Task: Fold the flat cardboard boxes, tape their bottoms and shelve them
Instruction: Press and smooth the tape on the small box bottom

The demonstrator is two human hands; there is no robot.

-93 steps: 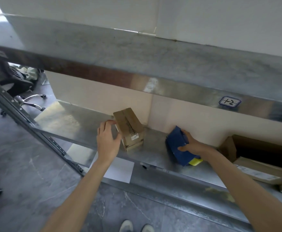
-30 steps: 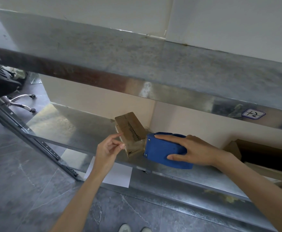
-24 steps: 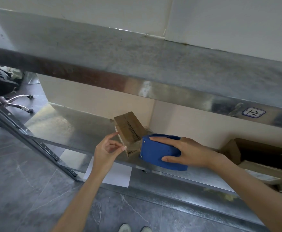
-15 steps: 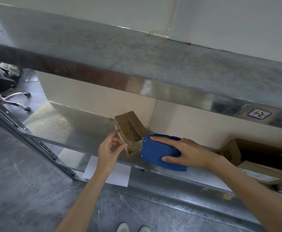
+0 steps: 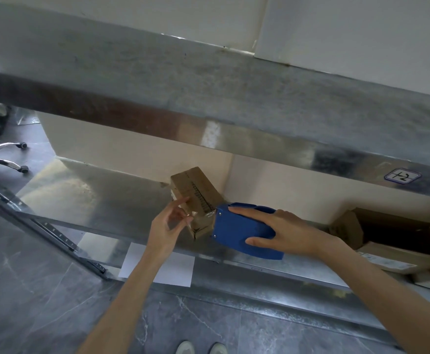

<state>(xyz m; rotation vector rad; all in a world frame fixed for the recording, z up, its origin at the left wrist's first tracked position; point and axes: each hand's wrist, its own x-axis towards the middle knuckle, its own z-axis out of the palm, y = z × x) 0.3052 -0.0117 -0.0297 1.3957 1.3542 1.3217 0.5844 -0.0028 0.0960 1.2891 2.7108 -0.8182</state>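
A small folded cardboard box [image 5: 196,190] stands tilted on the metal shelf [image 5: 106,200] against the back wall. My right hand [image 5: 282,231] grips a blue tape dispenser [image 5: 236,231] whose front end touches the box's near corner. My left hand [image 5: 168,226] pinches the clear tape end [image 5: 196,214] between thumb and fingers just left of the dispenser, beside the box's lower edge.
An upper metal shelf [image 5: 234,93] with a label [image 5: 402,176] overhangs. Larger open cardboard boxes [image 5: 397,241] sit on the shelf at right. A white paper sheet [image 5: 162,269] lies below. A chair base [image 5: 2,157] stands at far left on the grey floor.
My right hand brought the dispenser from the shelf's right up against the box. My left hand left the box's side and took the tape end. Little moved in the last second.
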